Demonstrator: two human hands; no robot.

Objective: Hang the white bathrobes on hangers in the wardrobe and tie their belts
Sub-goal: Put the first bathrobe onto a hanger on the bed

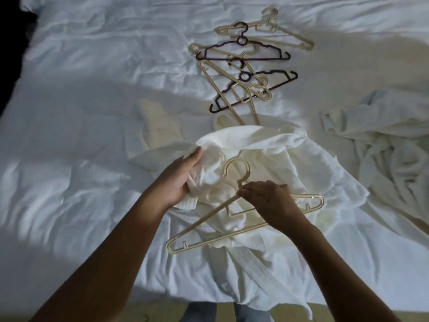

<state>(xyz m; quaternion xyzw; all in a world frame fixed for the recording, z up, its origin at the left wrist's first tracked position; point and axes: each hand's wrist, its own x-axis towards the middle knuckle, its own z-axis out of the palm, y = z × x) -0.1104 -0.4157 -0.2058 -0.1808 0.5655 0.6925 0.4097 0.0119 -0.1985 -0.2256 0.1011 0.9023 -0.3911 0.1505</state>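
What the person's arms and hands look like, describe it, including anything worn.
The left hand and right hand are bare: no gloves, and no watch or bracelet shows at either wrist. The forearms are bare to the frame's edge, with no sleeve in view.

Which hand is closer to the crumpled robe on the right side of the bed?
Right. The right hand grips a hanger to the left of the crumpled robe. The left hand is farther left, holding the other robe.
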